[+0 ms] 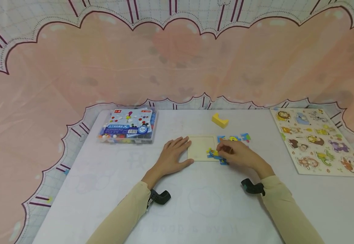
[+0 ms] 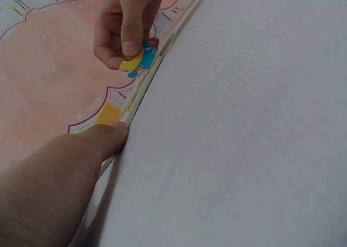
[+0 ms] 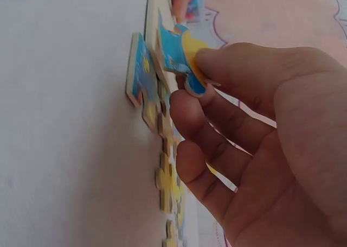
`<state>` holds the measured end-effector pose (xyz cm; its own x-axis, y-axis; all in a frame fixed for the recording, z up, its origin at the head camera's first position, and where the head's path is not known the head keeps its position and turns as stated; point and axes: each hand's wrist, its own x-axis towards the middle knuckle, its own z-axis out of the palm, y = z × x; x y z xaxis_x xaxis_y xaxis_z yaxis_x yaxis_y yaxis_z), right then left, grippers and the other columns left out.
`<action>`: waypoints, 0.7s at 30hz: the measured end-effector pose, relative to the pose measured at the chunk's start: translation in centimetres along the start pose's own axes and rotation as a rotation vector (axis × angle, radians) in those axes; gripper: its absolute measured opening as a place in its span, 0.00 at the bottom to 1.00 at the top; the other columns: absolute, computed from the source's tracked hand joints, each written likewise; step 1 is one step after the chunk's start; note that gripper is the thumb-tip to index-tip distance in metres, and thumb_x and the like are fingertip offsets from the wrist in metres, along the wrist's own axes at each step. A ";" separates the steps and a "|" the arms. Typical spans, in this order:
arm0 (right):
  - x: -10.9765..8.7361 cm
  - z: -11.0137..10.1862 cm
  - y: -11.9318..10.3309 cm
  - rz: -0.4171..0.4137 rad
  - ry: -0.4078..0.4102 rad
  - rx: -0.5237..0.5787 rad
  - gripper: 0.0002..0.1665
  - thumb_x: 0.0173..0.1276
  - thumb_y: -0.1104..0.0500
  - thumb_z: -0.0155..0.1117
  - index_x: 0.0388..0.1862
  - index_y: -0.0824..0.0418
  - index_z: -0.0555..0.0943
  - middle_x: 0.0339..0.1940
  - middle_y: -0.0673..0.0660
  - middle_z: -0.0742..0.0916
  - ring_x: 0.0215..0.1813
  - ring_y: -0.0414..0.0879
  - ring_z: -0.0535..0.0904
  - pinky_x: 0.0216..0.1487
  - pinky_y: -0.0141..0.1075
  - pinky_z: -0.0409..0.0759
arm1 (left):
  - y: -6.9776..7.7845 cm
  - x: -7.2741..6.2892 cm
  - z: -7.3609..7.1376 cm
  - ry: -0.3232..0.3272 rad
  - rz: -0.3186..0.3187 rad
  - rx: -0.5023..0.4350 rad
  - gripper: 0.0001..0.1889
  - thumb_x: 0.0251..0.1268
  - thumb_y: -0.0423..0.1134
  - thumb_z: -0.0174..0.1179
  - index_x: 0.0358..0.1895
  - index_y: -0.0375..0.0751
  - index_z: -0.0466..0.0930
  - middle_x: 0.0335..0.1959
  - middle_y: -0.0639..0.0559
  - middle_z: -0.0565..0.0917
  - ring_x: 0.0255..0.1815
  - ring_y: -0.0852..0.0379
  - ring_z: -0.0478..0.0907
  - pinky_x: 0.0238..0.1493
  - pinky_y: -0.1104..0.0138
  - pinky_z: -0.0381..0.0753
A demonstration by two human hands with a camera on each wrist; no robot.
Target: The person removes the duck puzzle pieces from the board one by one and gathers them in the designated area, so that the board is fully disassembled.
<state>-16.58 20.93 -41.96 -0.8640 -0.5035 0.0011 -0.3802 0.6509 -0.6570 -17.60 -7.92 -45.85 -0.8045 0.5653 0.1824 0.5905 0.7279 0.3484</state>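
Note:
A pale wooden puzzle board (image 1: pixel 199 147) lies flat in the middle of the table. My left hand (image 1: pixel 174 156) rests at its left side with the fingers spread, and in the left wrist view the thumb (image 2: pixel 111 137) touches the board's edge. Over the right part of the board, my right hand (image 1: pixel 242 155) pinches a blue and yellow jigsaw piece (image 3: pixel 174 50) between thumb and fingers. Other jigsaw pieces (image 1: pixel 245 137) lie behind and under that hand, partly hidden by it. One blue piece (image 3: pixel 140 68) leans at the board's edge in the right wrist view.
Beyond the board sits a yellow block (image 1: pixel 219 121) with a curved notch. A clear plastic box (image 1: pixel 131 127) with a printed blue label stands at the back left. To the right lies a flat board with animal pictures (image 1: pixel 320 144).

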 end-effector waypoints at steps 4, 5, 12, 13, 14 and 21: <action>-0.2 -0.4 0.5 0.014 -0.003 0.001 0.07 0.67 0.57 0.62 0.43 0.54 0.79 0.35 0.46 0.83 0.39 0.40 0.76 0.40 0.30 0.76 | 0.0 0.0 0.0 0.002 0.000 -0.005 0.37 0.61 0.61 0.55 0.71 0.48 0.62 0.74 0.52 0.60 0.76 0.49 0.53 0.72 0.48 0.51; -0.3 -0.5 0.6 0.018 -0.001 0.000 0.07 0.67 0.57 0.62 0.43 0.54 0.79 0.35 0.46 0.83 0.39 0.40 0.76 0.40 0.30 0.75 | 0.0 0.0 0.1 0.004 0.000 -0.006 0.37 0.61 0.61 0.55 0.71 0.48 0.62 0.74 0.52 0.61 0.76 0.49 0.53 0.72 0.48 0.51; -0.5 -1.1 0.7 0.031 -0.021 0.005 0.06 0.68 0.56 0.60 0.42 0.55 0.78 0.34 0.47 0.81 0.39 0.41 0.76 0.40 0.30 0.75 | -0.1 0.1 0.1 0.002 -0.003 -0.004 0.38 0.61 0.62 0.55 0.71 0.48 0.61 0.74 0.53 0.60 0.76 0.50 0.53 0.72 0.48 0.51; -0.5 -1.2 0.7 0.036 -0.027 0.005 0.06 0.68 0.56 0.60 0.42 0.55 0.78 0.34 0.47 0.82 0.39 0.41 0.75 0.40 0.30 0.75 | -0.1 0.0 0.2 -0.003 -0.005 0.000 0.38 0.61 0.62 0.54 0.71 0.49 0.61 0.74 0.53 0.60 0.76 0.50 0.52 0.72 0.48 0.51; -0.6 -1.2 0.7 0.040 -0.032 0.004 0.07 0.68 0.55 0.60 0.42 0.55 0.78 0.35 0.47 0.82 0.39 0.41 0.75 0.40 0.30 0.75 | -0.1 0.0 0.1 -0.006 -0.007 0.002 0.38 0.61 0.62 0.54 0.71 0.49 0.61 0.74 0.53 0.59 0.76 0.50 0.52 0.73 0.48 0.50; -1.0 -1.6 1.3 0.067 -0.059 -0.003 0.08 0.69 0.53 0.58 0.42 0.55 0.79 0.36 0.48 0.83 0.39 0.41 0.75 0.41 0.30 0.75 | 0.0 -0.1 0.1 -0.014 -0.015 -0.003 0.38 0.61 0.62 0.54 0.71 0.49 0.61 0.74 0.53 0.59 0.76 0.51 0.52 0.73 0.48 0.50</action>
<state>-16.71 23.16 -41.61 -0.8664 -0.4917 -0.0870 -0.3236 0.6856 -0.6520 -17.52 -7.91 -45.97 -0.8125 0.5594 0.1643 0.5779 0.7355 0.3535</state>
